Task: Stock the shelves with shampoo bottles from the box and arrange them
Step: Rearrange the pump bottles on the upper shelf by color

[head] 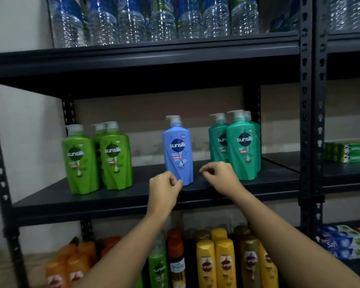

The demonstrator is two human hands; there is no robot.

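Observation:
A blue Sunsilk pump bottle (pixel 178 150) stands upright alone in the middle of the black middle shelf (pixel 116 196). To its left stand lime-green Sunsilk bottles (pixel 114 156), to its right teal-green ones (pixel 242 146). My left hand (pixel 164 191) hovers just in front of the blue bottle's base, fingers loosely curled, fingertips close to its lower left corner and holding nothing. My right hand (pixel 220 176) is raised to the right of the blue bottle, in front of the teal bottles, fingers also loosely curled and empty. The box is out of view.
Water bottles (pixel 154 19) fill the top shelf. The lower shelf holds orange (pixel 71 265), yellow (pixel 216 260) and brown bottles. A black upright post (pixel 304 121) separates a neighbouring rack with green cartons (pixel 349 151) and soap boxes (pixel 341 244). Bare shelf lies either side of the blue bottle.

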